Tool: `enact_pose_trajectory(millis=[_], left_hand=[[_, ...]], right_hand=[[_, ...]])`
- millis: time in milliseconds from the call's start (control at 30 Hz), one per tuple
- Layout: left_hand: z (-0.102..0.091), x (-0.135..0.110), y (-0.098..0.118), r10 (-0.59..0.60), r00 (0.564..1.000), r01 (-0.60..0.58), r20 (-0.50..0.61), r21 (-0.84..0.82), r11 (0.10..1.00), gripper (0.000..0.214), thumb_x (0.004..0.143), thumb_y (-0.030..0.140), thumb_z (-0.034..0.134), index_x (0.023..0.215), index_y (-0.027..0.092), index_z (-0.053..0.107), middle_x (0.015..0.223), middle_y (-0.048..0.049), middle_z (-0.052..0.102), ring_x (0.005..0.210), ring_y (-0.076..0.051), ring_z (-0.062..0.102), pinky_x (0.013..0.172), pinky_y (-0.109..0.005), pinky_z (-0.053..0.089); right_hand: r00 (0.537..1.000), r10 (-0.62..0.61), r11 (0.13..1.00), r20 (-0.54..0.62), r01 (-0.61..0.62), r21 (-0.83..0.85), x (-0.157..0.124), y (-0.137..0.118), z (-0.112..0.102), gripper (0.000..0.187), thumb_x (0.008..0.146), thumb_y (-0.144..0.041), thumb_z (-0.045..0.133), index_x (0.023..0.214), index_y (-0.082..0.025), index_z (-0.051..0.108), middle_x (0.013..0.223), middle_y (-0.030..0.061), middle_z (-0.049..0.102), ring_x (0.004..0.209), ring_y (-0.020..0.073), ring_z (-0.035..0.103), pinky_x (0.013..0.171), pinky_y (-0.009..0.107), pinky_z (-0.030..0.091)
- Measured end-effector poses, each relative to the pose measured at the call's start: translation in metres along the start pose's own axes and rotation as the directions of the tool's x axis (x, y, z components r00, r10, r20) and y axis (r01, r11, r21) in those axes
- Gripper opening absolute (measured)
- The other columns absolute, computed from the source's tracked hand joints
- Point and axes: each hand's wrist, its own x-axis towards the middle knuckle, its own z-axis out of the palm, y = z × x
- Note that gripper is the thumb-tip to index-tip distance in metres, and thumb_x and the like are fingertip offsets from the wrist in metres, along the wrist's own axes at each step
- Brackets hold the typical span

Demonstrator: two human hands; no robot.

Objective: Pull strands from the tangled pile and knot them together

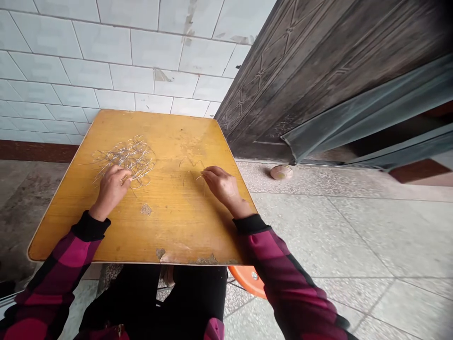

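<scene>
A tangled pile of thin, shiny bent wires (136, 153) lies on the left half of the wooden table. My left hand (112, 188) is at the near edge of this pile, thumb and fingers closed together, with wire at the fingertips. On the right side of the table, my right hand (222, 187) pinches a thin bent wire (198, 178) between thumb and forefinger. Faint thin lines spread over the tabletop beside it; I cannot tell which are wire and which are shadow.
The yellow-brown table (170, 226) has worn patches and a chipped front edge. A tiled wall (152, 61) stands behind it, and a dark carved wooden door (300, 71) with grey cloth (336, 123) is at right. A round object (281, 172) and an orange stool (249, 281) are on the floor.
</scene>
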Motion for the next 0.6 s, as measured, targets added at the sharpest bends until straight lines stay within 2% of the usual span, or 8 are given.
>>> enact_pose_trajectory(millis=[67, 200, 367, 500, 600], left_hand=[[0.005, -0.003, 0.006, 0.063, 0.995, -0.065, 0.075, 0.026, 0.998, 0.008, 0.081, 0.018, 0.056, 0.081, 0.019, 0.065, 0.088, -0.0055, 0.058, 0.083, -0.020, 0.055, 0.077, -0.035, 0.047], [0.012, -0.010, 0.021, 0.161, 0.966, -0.199, 0.200, 0.187, 0.962, 0.014, 0.076, 0.009, 0.054, 0.069, 0.018, 0.062, 0.086, -0.0099, 0.056, 0.089, -0.026, 0.052, 0.078, -0.042, 0.044], [0.007, -0.006, 0.018, 0.203, 0.945, -0.278, 0.256, 0.303, 0.912, 0.024, 0.077, 0.003, 0.048, 0.063, 0.018, 0.061, 0.083, -0.0128, 0.057, 0.089, -0.030, 0.051, 0.077, -0.048, 0.042], [0.000, 0.001, 0.015, 0.262, 0.924, -0.320, 0.277, 0.193, 0.928, 0.024, 0.079, 0.005, 0.046, 0.065, 0.018, 0.060, 0.085, -0.0113, 0.059, 0.089, -0.027, 0.052, 0.081, -0.045, 0.043], [-0.006, 0.005, 0.018, 0.241, 0.944, -0.236, 0.224, -0.047, 0.971, 0.020, 0.081, 0.009, 0.047, 0.068, 0.019, 0.059, 0.088, -0.0079, 0.060, 0.089, -0.022, 0.055, 0.082, -0.040, 0.045]], right_hand=[[1.000, -0.004, 0.995, -0.024, 0.007, 0.100, 0.001, -0.023, -0.003, 0.026, 0.095, -0.023, 0.044, 0.099, -0.015, 0.069, 0.101, 0.0127, 0.068, 0.086, 0.0202, 0.063, 0.072, 0.030, 0.048], [0.993, -0.112, 0.967, 0.024, 0.104, 0.231, 0.008, -0.068, -0.006, 0.026, 0.095, -0.022, 0.043, 0.101, -0.015, 0.068, 0.108, 0.0127, 0.067, 0.093, 0.0211, 0.064, 0.078, 0.032, 0.051], [0.978, -0.178, 0.944, 0.112, 0.137, 0.301, 0.012, -0.091, 0.000, 0.024, 0.094, -0.020, 0.045, 0.103, -0.016, 0.067, 0.118, 0.0128, 0.063, 0.097, 0.0209, 0.063, 0.078, 0.032, 0.052], [0.972, -0.188, 0.930, 0.140, 0.131, 0.343, 0.009, -0.091, 0.008, 0.021, 0.093, -0.020, 0.048, 0.101, -0.017, 0.068, 0.117, 0.0126, 0.063, 0.093, 0.0195, 0.063, 0.076, 0.031, 0.052], [0.971, -0.196, 0.904, 0.137, 0.125, 0.409, 0.006, -0.088, 0.011, 0.022, 0.093, -0.020, 0.048, 0.102, -0.016, 0.067, 0.116, 0.0131, 0.063, 0.094, 0.0192, 0.064, 0.079, 0.031, 0.052]])
